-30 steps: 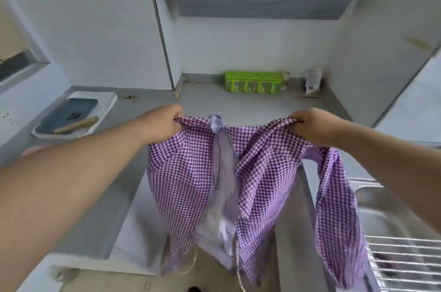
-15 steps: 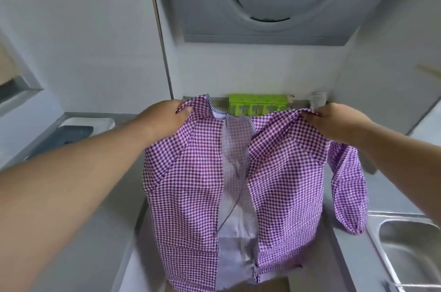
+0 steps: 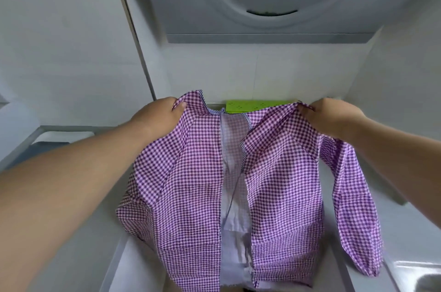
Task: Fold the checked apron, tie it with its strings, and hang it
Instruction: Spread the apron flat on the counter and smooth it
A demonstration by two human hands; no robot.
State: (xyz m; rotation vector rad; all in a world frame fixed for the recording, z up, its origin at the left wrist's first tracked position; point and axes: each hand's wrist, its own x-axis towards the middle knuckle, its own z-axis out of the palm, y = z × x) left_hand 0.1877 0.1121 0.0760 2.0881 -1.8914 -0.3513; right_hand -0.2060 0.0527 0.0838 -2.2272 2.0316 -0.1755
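Now your left hand [image 3: 157,116] pinches one top corner of the checked apron [image 3: 191,184], and your right hand [image 3: 331,118] pinches the other, the cloth spread between them and draped below onto the grey counter [image 3: 119,258]; a green rack [image 3: 257,106] sits just beyond your knuckles.

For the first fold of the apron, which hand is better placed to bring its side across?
Probably the right hand: it pinches the checked apron at the shoulder whose sleeve hangs loose. The left hand can hold its shoulder.
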